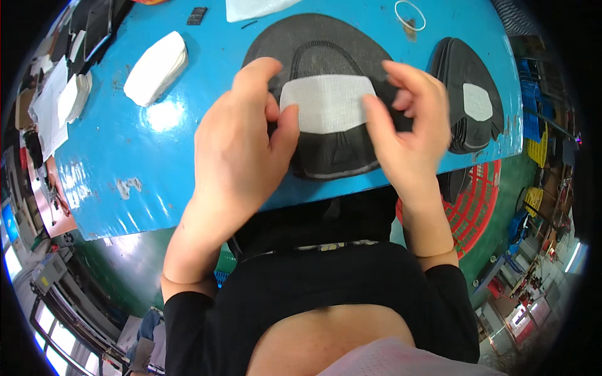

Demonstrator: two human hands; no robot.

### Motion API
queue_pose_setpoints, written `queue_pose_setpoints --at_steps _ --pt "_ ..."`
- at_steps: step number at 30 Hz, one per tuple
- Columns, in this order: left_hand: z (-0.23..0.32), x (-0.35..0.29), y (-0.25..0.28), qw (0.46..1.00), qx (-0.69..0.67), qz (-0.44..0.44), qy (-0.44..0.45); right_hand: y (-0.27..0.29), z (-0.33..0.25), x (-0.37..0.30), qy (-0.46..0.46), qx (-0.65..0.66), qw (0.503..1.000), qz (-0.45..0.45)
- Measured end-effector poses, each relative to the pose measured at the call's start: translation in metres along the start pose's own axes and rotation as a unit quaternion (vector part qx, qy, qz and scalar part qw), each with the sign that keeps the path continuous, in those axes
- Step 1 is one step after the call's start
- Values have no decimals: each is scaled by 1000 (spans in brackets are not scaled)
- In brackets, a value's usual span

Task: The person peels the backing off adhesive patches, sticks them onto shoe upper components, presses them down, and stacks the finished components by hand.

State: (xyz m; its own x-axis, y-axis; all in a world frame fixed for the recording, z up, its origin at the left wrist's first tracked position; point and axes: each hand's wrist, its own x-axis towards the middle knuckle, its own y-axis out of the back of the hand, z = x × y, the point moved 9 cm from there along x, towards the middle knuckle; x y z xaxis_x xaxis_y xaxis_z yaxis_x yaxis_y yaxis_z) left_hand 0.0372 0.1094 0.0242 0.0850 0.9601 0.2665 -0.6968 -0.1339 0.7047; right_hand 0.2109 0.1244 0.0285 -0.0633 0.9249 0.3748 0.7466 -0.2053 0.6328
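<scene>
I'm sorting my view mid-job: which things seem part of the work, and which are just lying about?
Likely in the job:
- white patch between left hand and right hand
- black piece beneath it
- stack of white pieces
- stack of black pieces

Apparently just lying about:
- white ring
- small dark ribbed piece

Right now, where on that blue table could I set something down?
Widest bare patch: blue table between the left hand, the white stack and the near edge. The middle is crowded: that hand and the right hand flank a white patch on dark pieces, with a dark stack further right.
</scene>
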Motion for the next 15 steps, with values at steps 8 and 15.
queue_pose_setpoints --at_steps 8,15 --pt "25 -18 -37 941 157 -225 -196 -42 -19 -26 201 -235 922 -234" --pt "15 -33 -23 947 181 -205 -167 -30 -23 -28 188 -265 919 -223"
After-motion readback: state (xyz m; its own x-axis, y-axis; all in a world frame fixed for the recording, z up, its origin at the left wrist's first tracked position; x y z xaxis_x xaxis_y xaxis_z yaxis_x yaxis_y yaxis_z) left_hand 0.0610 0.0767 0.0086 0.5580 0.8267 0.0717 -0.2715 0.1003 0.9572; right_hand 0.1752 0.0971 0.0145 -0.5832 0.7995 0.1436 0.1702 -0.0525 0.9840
